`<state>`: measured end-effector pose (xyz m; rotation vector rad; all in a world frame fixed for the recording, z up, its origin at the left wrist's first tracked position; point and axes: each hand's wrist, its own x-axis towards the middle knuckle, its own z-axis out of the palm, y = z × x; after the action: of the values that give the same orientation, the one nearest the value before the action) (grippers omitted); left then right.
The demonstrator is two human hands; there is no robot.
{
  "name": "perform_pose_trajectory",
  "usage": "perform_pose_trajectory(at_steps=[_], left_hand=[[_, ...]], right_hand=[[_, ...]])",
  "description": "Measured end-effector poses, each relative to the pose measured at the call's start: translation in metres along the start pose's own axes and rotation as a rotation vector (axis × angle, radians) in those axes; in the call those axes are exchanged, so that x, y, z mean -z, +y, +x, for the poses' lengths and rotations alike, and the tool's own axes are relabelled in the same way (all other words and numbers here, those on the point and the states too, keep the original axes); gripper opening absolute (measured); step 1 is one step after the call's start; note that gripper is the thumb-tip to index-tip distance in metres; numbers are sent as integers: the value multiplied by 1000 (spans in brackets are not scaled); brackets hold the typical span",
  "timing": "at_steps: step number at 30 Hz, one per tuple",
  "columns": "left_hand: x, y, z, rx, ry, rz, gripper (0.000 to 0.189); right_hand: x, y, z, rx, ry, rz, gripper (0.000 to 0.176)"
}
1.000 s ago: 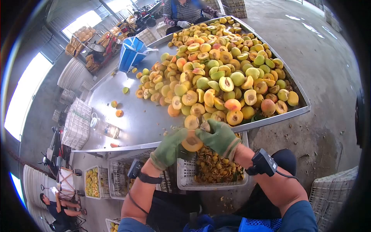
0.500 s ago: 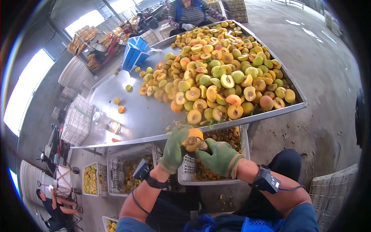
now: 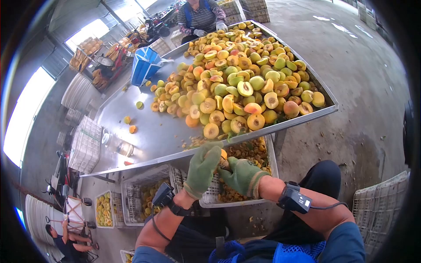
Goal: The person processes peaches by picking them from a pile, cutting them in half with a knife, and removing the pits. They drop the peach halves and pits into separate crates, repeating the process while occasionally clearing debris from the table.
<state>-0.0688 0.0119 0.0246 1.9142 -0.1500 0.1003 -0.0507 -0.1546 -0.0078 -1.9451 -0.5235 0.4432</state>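
Observation:
My left hand [image 3: 203,168], in a green glove, is closed around an orange-yellow peach half [image 3: 224,155], mostly hidden by the fingers. Against the fruit's lower side presses my right hand [image 3: 244,175], also gloved and closed; whatever its fingers grip is hidden. Both hands are in front of the near edge of a metal table [image 3: 149,142]. A large heap of halved peaches [image 3: 245,87] covers the table's right part, many with brown centres facing up. Below the hands stands a white crate [image 3: 237,204] holding brownish pits and scraps [image 3: 250,151].
Crates [image 3: 127,201] with peach halves stand under the table at left. On the table are a blue bag [image 3: 145,65] and a clear jar [image 3: 117,142]. Across it sits a gloved person [image 3: 202,17]; another person [image 3: 66,243] sits lower left. A crate [image 3: 379,206] stands at right.
My left hand has turned, so the peach half's cut face, visible before, is now mostly covered. The view has shifted slightly. The person opposite now has both gloves showing near the heap.

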Motion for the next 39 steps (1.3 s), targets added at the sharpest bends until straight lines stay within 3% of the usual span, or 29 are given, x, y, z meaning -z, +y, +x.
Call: perform_pose_trajectory(at_steps=[3, 6, 9, 13, 16, 19, 25, 28, 31, 37, 39], left_hand=[[-4, -1, 1, -67, 52, 50, 29], [-6, 8, -3, 153, 108, -172, 30], [-8, 2, -5, -64, 141, -42, 31], [-11, 6, -9, -44, 201, -80, 33], [-11, 4, -11, -57, 204, -114, 34], [-7, -3, -13, -66, 155, -168, 37], [-7, 6, -21, -88, 18, -240, 38], [-10, -2, -23, -147, 30, -126, 43], [-4, -2, -20, -186, -19, 46, 52], [3, 5, -21, -196, -103, -116, 45], [-3, 5, -24, -218, -79, -185, 46]], right_hand=[[-4, 5, 3, 52, 17, 4, 24], [-14, 13, 13, 37, -31, 113, 27], [-15, 10, 15, -11, -124, 302, 35], [3, -12, 8, -121, -287, 524, 37], [23, -31, 1, -297, -426, 588, 30], [38, -28, 3, -434, -756, 878, 26], [36, -2, 5, -422, -1126, 1320, 29], [47, -28, -8, -460, -798, 860, 28], [49, -32, -11, -464, -788, 704, 27], [33, 2, 1, -374, -1182, 1263, 33], [31, 3, -1, -391, -1201, 1319, 34]])
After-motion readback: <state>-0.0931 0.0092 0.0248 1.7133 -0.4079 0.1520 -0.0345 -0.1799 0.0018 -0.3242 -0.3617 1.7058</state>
